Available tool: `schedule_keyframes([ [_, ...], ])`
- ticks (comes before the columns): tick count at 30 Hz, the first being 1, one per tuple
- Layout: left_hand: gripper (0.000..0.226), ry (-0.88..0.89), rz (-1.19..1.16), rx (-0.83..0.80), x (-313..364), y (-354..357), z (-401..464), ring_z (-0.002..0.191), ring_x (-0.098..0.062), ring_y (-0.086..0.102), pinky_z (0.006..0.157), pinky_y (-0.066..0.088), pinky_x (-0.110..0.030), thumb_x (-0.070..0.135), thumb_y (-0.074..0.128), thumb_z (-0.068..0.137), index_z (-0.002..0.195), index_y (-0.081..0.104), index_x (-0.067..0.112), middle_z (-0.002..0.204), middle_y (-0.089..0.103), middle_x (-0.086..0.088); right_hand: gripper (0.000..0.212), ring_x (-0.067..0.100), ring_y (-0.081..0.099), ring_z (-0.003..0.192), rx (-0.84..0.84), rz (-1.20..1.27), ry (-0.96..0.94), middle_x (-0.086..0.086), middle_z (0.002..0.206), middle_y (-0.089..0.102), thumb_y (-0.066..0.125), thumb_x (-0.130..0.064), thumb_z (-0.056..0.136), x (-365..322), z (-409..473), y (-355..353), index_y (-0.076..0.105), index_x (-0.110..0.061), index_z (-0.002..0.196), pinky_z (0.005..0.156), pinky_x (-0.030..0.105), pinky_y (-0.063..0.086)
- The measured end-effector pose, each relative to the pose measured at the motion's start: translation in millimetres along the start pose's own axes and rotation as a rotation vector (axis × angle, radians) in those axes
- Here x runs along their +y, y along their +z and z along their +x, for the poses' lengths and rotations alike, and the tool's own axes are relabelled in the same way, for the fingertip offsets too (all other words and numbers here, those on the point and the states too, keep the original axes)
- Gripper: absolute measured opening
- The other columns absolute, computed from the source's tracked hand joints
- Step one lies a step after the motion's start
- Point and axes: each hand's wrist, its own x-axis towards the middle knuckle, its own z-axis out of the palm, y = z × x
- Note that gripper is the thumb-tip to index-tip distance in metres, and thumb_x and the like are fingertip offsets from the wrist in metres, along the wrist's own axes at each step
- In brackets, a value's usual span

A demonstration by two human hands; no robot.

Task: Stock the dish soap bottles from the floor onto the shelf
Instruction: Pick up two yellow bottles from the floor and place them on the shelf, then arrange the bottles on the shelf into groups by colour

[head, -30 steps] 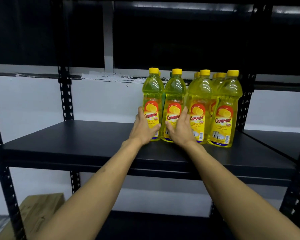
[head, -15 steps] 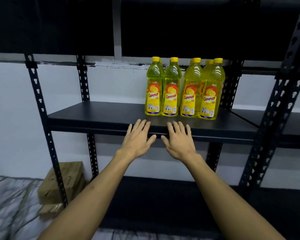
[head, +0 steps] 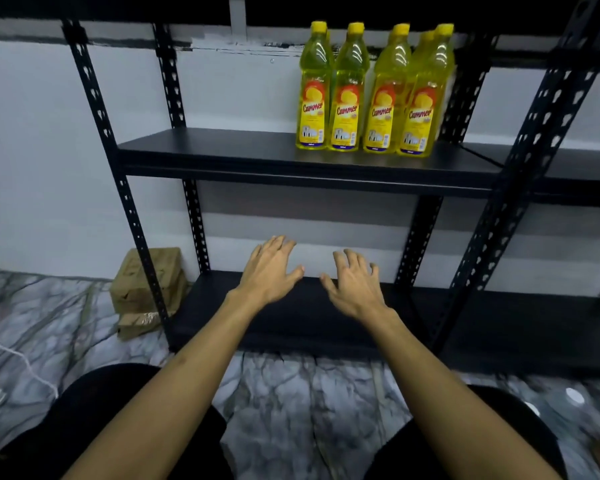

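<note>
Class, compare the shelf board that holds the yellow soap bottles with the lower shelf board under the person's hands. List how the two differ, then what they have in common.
1. The upper shelf board carries a group of upright yellow soap bottles toward its right end; the lower shelf board shows nothing standing on it.
2. The upper board sits well above the left hand and right hand; the lower board lies near the floor.

Both are flat, dark boards in the same black perforated-post rack.

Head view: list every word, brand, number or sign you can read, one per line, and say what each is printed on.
"Cammer": red brand name on the yellow label of each of the four front bottles on the shelf.
Small print, barcodes and the strip at each label's foot: too small to read.
Cardboard box on the floor: no readable text.
</note>
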Motion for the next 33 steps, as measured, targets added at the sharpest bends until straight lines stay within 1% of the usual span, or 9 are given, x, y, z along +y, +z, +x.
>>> schedule_keyframes([
  [3, 0.065, 0.002, -0.022, 0.028, 2.7, -0.8, -7.8, 0.151, -0.024, 0.021, 0.121, 0.017, -0.039, 0.046, 0.052, 0.097, 0.151, 0.035, 0.014, 0.161, 0.029, -0.009, 0.06, 0.03, 0.028, 0.142, 0.011, 0.007, 0.0, 0.012, 0.156, 0.031, 0.037, -0.051, 0.101, -2.1, -4.5, -3.5, 0.033, -0.012, 0.147, 0.113, 0.051, 0.023],
  [6, 0.067, 0.002, -0.045, 0.058, 2.9, -7.2, -4.8, 0.151, -0.023, 0.019, 0.121, 0.016, -0.039, 0.046, 0.052, 0.096, 0.152, 0.034, 0.015, 0.162, 0.027, -0.008, 0.06, 0.028, 0.03, 0.14, 0.056, 0.031, -0.014, 0.01, 0.154, 0.033, 0.038, -0.051, 0.1, -3.8, -1.0, -8.7, 0.033, -0.013, 0.146, 0.113, 0.052, 0.023],
  [9, 0.068, 0.008, -0.053, 0.07, 4.1, -18.9, 6.6, 0.152, -0.023, 0.018, 0.121, 0.017, -0.038, 0.047, 0.052, 0.096, 0.153, 0.032, 0.017, 0.163, 0.024, -0.008, 0.061, 0.027, 0.03, 0.14, 0.097, 0.059, -0.013, 0.009, 0.154, 0.033, 0.039, -0.051, 0.1, -3.8, 9.4, -19.0, 0.032, -0.014, 0.148, 0.113, 0.052, 0.023],
  [13, 0.069, 0.008, -0.075, 0.125, 6.7, -36.9, 25.6, 0.152, -0.023, 0.017, 0.122, 0.02, -0.041, 0.049, 0.053, 0.095, 0.153, 0.033, 0.019, 0.164, 0.023, -0.006, 0.062, 0.026, 0.029, 0.141, 0.149, 0.066, -0.024, 0.01, 0.155, 0.032, 0.039, -0.052, 0.099, -5.9, 28.6, -36.6, 0.032, -0.014, 0.148, 0.113, 0.052, 0.023],
  [18, 0.069, -0.003, -0.083, 0.157, 8.3, -50.7, 35.8, 0.151, -0.022, 0.018, 0.119, 0.019, -0.04, 0.048, 0.054, 0.095, 0.154, 0.032, 0.02, 0.164, 0.024, -0.004, 0.063, 0.025, 0.031, 0.139, 0.21, 0.11, -0.03, 0.008, 0.152, 0.033, 0.043, -0.051, 0.099, -11.6, 42.3, -54.0, 0.031, -0.015, 0.149, 0.111, 0.05, 0.025],
  [25, 0.067, 0.046, -0.078, 0.236, 11.2, -79.3, 55.2, 0.147, -0.023, 0.027, 0.117, 0.024, -0.042, 0.047, 0.056, 0.094, 0.152, 0.036, 0.021, 0.16, 0.031, -0.004, 0.063, 0.026, 0.037, 0.131, 0.316, 0.167, -0.046, 0.007, 0.144, 0.039, 0.044, -0.052, 0.098, -17.0, 68.1, -81.8, 0.032, -0.016, 0.148, 0.107, 0.049, 0.029],
  [30, 0.064, 0.073, -0.067, 0.315, 7.9, -117.8, 101.8, 0.143, -0.023, 0.033, 0.115, 0.029, -0.042, 0.048, 0.056, 0.094, 0.149, 0.039, 0.021, 0.156, 0.038, -0.002, 0.061, 0.026, 0.04, 0.127, 0.411, 0.186, -0.068, 0.006, 0.14, 0.042, 0.047, -0.053, 0.096, -21.2, 117.8, -117.8, 0.036, -0.018, 0.145, 0.101, 0.047, 0.034],
  [33, 0.063, 0.082, -0.068, 0.341, 3.8, -138.0, 140.9, 0.138, -0.024, 0.039, 0.111, 0.034, -0.042, 0.048, 0.056, 0.093, 0.148, 0.041, 0.02, 0.152, 0.043, 0.0, 0.059, 0.027, 0.041, 0.126, 0.448, 0.226, -0.077, 0.007, 0.138, 0.042, 0.05, -0.052, 0.096, -25.5, 158.5, -140.1, 0.038, -0.017, 0.142, 0.1, 0.048, 0.035],
])
